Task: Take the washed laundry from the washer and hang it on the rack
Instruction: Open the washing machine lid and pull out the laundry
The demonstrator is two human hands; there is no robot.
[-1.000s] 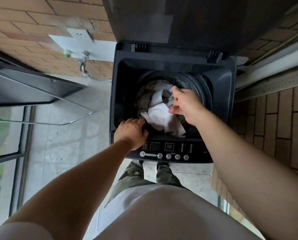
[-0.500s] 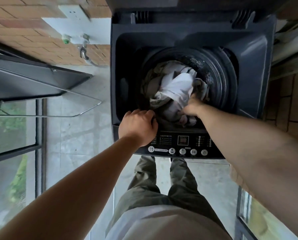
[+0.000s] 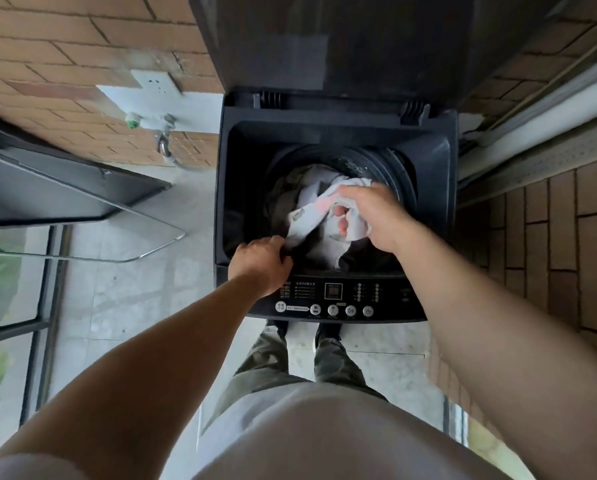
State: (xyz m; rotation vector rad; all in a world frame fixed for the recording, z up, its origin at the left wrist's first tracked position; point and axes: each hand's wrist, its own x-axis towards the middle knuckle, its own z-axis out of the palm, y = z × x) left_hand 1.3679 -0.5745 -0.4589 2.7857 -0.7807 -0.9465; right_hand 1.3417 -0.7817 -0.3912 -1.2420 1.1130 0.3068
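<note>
A dark top-loading washer (image 3: pixel 238 161) stands in front of me with its lid raised. Its drum holds a tangle of wet laundry: a white patterned garment (image 3: pixel 311 216) on top and olive-grey cloth (image 3: pixel 285 192) beneath. My right hand (image 3: pixel 376 216) reaches into the drum and grips the white garment, its fingers curled into the fabric. My left hand (image 3: pixel 262 263) rests on the washer's front rim beside the control panel (image 3: pixel 335 299), fingers curled over the edge. A metal drying rack (image 3: pixel 144 249) stands to the left.
A brick wall with a white socket plate (image 3: pixel 155 86) and a tap (image 3: pixel 165 140) lies behind the rack. A brick wall and a window frame close in on the right. The tiled floor (image 3: pixel 124 306) runs left of the washer. Glass panels line the far left.
My right hand has come up out of the drum's front and now grips the white garment higher, bunching it. My left hand stays on the rim. The view pulled back.
</note>
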